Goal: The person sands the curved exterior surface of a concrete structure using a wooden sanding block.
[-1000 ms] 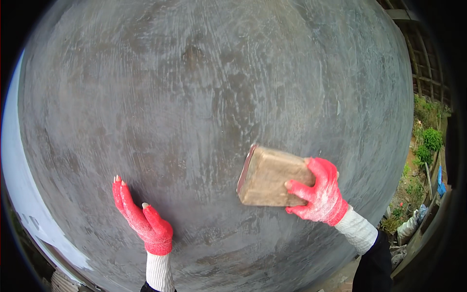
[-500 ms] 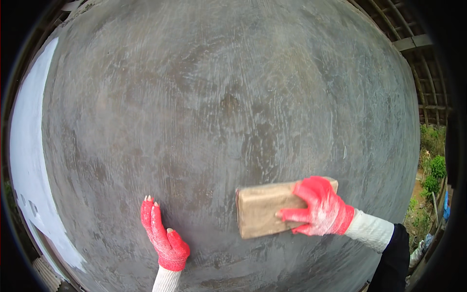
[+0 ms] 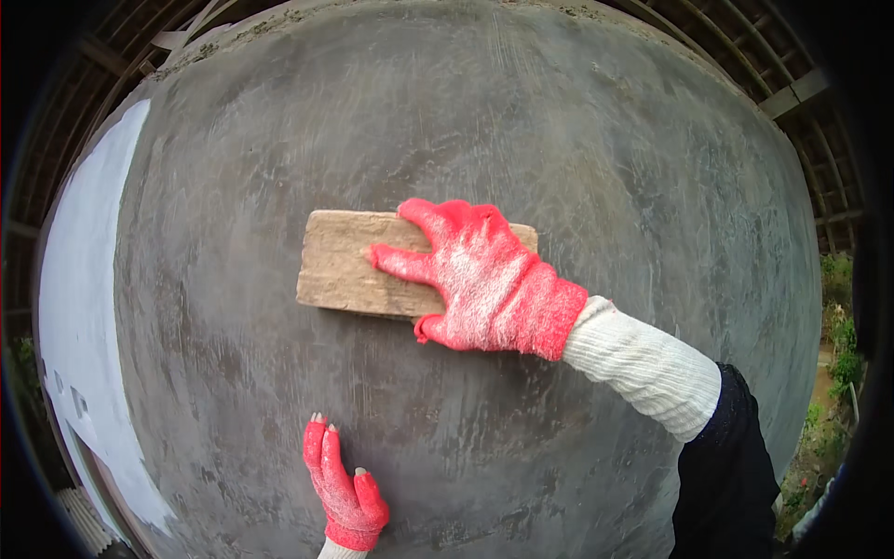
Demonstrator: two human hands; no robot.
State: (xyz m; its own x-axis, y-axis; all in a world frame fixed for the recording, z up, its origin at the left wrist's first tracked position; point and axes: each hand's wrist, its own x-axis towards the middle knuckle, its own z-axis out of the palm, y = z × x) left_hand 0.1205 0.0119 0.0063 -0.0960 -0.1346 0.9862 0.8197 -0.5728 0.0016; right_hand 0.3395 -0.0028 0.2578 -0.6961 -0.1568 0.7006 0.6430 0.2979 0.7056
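Observation:
A rectangular wooden block [image 3: 335,261] lies against the grey, streaky plastered wall [image 3: 233,233]. My right hand [image 3: 484,284], in a red fingertip-less glove with pale dust on it, grips the block from above with spread fingers. A white knit cuff and dark sleeve run from it to the lower right. Lower down, my left hand [image 3: 345,489], gloved the same way, rests on the wall with its fingers stretched out and bare tips showing.
A white-coated band [image 3: 79,279] runs down the wall's left side. Dark roof timbers [image 3: 787,61] arch over the upper corners. Green plants [image 3: 843,363] show beyond the wall at the right, and a corrugated sheet [image 3: 84,517] at the lower left.
My right hand has carried the block upward and leftward across the wall. My left hand has shifted right and down in the picture as the view tilted toward the wall's top edge.

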